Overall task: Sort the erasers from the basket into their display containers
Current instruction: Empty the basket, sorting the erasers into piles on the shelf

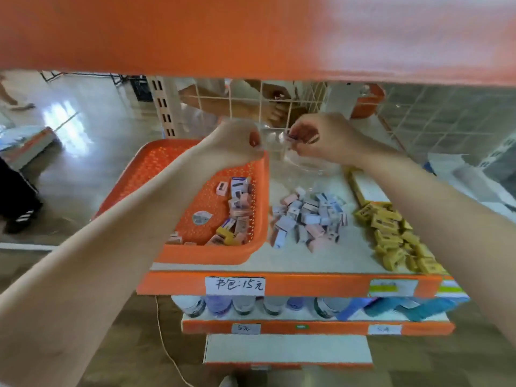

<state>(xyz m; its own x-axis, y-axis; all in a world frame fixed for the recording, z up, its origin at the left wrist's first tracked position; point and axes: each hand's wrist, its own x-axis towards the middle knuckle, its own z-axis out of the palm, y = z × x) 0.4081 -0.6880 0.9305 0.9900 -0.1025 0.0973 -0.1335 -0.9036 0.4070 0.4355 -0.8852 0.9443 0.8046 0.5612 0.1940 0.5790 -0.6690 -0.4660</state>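
An orange perforated basket sits on the shelf at left with several boxed erasers heaped in its right side. My left hand pinches the rim of a clear plastic container at the back of the shelf. My right hand holds a small eraser at the container's mouth. A loose heap of pink, blue and white erasers lies mid-shelf. Several yellow erasers are piled at right.
An orange shelf hangs close overhead. A wire grid panel backs the shelf; another person's hands show through it. A white and yellow box lies at back right. Bottles fill the shelf below. Someone's legs stand at far left.
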